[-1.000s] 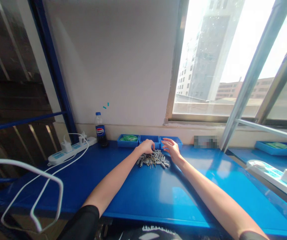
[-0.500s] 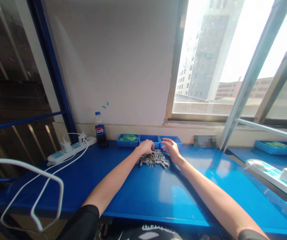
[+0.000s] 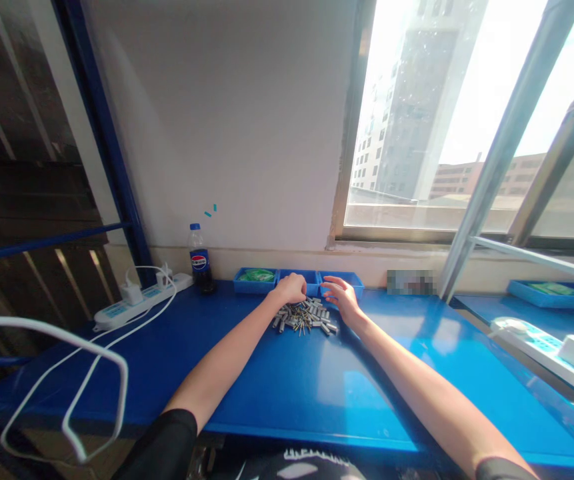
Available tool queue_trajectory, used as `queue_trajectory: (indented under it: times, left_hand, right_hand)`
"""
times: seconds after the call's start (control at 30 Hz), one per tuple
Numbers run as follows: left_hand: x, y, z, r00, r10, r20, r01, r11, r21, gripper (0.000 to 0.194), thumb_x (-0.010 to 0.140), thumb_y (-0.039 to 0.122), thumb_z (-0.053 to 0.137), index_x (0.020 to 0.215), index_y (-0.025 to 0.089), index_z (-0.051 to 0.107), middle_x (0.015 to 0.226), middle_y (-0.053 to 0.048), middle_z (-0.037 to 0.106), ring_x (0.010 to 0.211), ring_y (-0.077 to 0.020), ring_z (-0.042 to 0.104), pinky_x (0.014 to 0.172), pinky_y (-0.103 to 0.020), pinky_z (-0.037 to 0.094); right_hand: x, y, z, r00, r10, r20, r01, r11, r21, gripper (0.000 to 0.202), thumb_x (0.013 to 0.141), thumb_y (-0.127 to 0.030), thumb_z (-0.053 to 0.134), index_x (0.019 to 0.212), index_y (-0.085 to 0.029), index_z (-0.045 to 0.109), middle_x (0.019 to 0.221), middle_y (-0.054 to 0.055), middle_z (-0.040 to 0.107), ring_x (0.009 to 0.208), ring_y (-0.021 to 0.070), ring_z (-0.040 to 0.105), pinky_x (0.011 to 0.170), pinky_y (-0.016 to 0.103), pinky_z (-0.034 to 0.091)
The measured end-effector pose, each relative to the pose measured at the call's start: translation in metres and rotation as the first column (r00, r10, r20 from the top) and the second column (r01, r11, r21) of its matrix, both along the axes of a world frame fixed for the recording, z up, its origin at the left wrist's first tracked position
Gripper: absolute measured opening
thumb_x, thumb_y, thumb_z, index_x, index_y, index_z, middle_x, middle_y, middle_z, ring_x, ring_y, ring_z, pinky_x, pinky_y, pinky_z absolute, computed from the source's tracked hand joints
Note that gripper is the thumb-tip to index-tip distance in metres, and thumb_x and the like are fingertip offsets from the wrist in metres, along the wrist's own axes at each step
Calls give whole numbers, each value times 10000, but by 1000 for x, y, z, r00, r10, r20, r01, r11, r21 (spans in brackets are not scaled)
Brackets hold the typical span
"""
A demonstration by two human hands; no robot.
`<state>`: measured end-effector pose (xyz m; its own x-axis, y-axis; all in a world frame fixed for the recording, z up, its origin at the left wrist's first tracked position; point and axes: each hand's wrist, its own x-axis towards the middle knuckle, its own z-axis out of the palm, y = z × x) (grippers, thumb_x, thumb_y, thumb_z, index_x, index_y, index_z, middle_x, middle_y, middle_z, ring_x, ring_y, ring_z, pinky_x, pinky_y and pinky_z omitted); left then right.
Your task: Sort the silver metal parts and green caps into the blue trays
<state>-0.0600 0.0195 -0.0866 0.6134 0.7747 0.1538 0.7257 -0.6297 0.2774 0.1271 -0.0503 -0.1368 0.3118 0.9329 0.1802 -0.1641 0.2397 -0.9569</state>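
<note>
A pile of small metal parts (image 3: 311, 313), silvery cylinders mixed with thin brassy pins, lies on the blue table (image 3: 287, 387). My left hand (image 3: 291, 288) hovers at the pile's back left edge, before the middle blue bin (image 3: 311, 275). Its fingers curl downward and together; whatever is in them is hidden. At the right side of the pile is my right hand (image 3: 343, 297), fingers spread and nothing visible in them. Behind it stands the right blue bin (image 3: 357, 283), partly covered by the fingers.
The left blue bin (image 3: 254, 288) holds green packets. Beside it stands a cola bottle (image 3: 201, 260). A white power strip (image 3: 137, 303) with plugs and looping white cables (image 3: 121, 360) occupies the left. Another power strip (image 3: 551, 347) lies at the right, near a metal post (image 3: 491, 167).
My left hand has shifted slightly up and away from the pile, toward the middle bin. My right hand stays almost where it was.
</note>
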Motion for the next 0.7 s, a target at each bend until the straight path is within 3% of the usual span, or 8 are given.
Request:
queue_trajectory:
  times: [0.3, 0.5, 0.7]
  left_hand:
    - [-9, 14, 7, 976, -62, 207, 81, 993, -87, 123, 639, 138, 721, 723, 173, 805, 652, -35, 741, 689, -165, 714, 692, -206, 557]
    - [-9, 16, 12, 897, -119, 425, 202, 967, -154, 200, 778, 223, 711, 923, 113, 794, 798, -74, 794, 730, -163, 747, 667, -220, 573]
    - [-2, 13, 11, 820, -111, 562, 246, 954, -172, 159, 734, 199, 765, 843, 84, 767, 769, -98, 786, 706, -170, 737, 667, -240, 575]
  right_hand:
    - [3, 2, -2, 1000, 9, 22, -9, 1000, 3, 404, 700, -408, 777, 1044, -198, 746, 923, 68, 791, 633, 161, 679, 590, 282, 550]
    - [0, 0, -2, 994, 25, 107, -30, 998, 51, 339, 731, -452, 817, 922, -176, 777, 760, 34, 751, 587, 126, 597, 565, 247, 493]
    - [-6, 0, -1, 988, 131, 76, -136, 989, 64, 417, 699, -497, 866, 956, -180, 782, 797, 41, 763, 653, 156, 654, 689, 304, 567]
